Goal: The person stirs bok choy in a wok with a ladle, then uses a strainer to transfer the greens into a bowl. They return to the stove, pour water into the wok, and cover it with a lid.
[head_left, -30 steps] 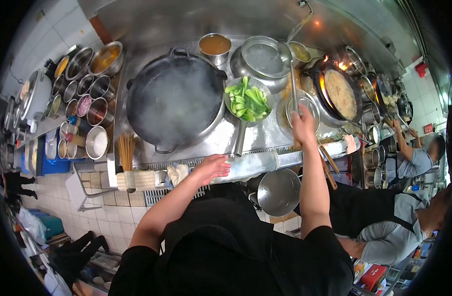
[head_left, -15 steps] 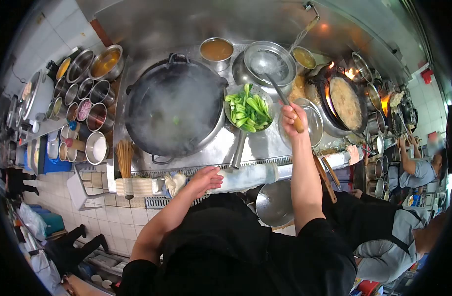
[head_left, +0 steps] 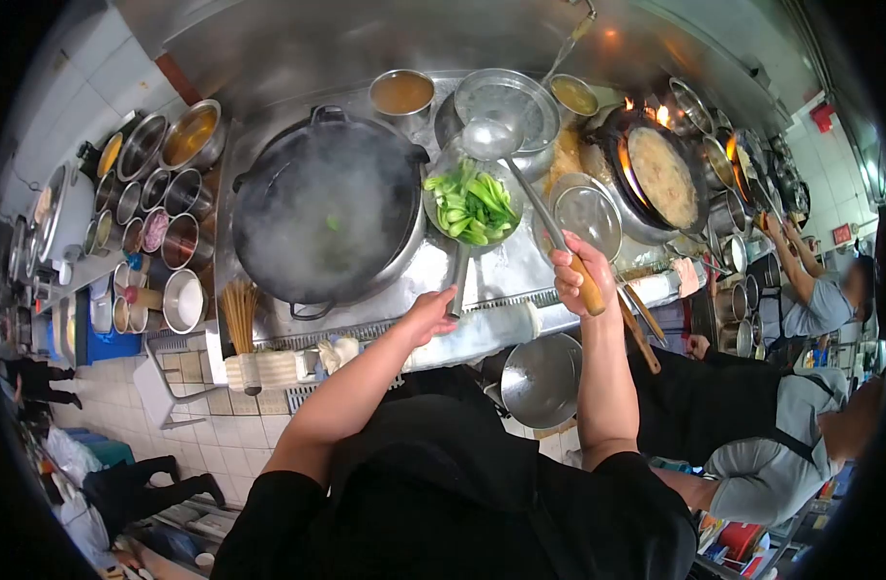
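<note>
My right hand (head_left: 583, 274) grips the wooden handle of a metal ladle (head_left: 491, 138), whose bowl hangs over the upper edge of a strainer. Green leafy vegetables (head_left: 474, 203) fill that strainer, which rests between the large wok and the metal pots. Beside the end of the strainer's handle (head_left: 459, 274) is my left hand (head_left: 430, 317), fingers apart; whether it touches the handle is unclear. Steam rises from the large black wok (head_left: 327, 208), where a small green piece (head_left: 334, 222) shows.
Behind the strainer stand a pot of brown broth (head_left: 401, 94) and a water-filled bowl (head_left: 506, 106). An empty round strainer (head_left: 588, 217) lies right, near a flaming burner with a pale, bubbling wok (head_left: 662, 177). Co-workers (head_left: 771, 435) stand at the right. A bamboo brush (head_left: 238, 314) is front left.
My left hand has moved right and up from the cloth-covered edge to the strainer's handle. The ladle has swung left and back from over the water bowl, and my right hand sits lower.
</note>
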The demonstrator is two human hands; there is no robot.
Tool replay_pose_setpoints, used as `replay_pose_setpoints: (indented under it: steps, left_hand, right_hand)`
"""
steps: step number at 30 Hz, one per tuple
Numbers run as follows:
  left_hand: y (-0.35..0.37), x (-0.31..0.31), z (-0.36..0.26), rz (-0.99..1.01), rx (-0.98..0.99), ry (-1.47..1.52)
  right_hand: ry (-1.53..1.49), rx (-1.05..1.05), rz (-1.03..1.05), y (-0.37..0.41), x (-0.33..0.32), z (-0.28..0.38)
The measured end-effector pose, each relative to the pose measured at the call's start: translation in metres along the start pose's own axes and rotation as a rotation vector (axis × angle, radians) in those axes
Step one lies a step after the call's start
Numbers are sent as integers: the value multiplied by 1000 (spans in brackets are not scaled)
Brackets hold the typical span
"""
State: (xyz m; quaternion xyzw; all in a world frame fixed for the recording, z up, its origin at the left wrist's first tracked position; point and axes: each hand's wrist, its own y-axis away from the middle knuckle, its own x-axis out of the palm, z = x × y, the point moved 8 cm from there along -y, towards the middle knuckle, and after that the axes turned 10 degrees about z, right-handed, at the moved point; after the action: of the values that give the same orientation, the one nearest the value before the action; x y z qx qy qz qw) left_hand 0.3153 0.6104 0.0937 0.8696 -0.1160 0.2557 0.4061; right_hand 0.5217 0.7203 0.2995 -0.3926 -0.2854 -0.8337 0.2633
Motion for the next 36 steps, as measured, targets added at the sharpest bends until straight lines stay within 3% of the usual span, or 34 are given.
replay_pose_setpoints:
  steps: [6,10,12,14,16,20,26,28,34,36]
  left_hand:
    - [-14,19,-8,1,-29,247]
    - [-26,22,-8,45,-42,263]
    - [-26,30,-11,34,-39,259]
    - [-24,41,-14,67,-31,189]
    - [-19,39,-13,31,-42,191]
    - [8,36,-1,42,-55,111]
    - [52,31,3,128,-32,88]
    - [60,32,2,143,-27,100]
    - [76,39,-9,181,64,55]
    - [75,34,-12,163,64,41]
  right_hand:
    - [-9,-53,-9,45,5,-11]
    - [185,-18,-178,84,13,-9]
    - [525,20,-324,100,18,-6]
    - [589,45,-402,108,24,-12]
    - [969,56,-499,115,21,-10]
    - [1130,6,-505,126,14,-18]
    - [858,-143,-361,123,4,-41]
    - [553,-263,-263,114,17,-50]
    - [470,-100,-291,69,-7,-81]
    - [600,-7,-443,60,-15,-81]
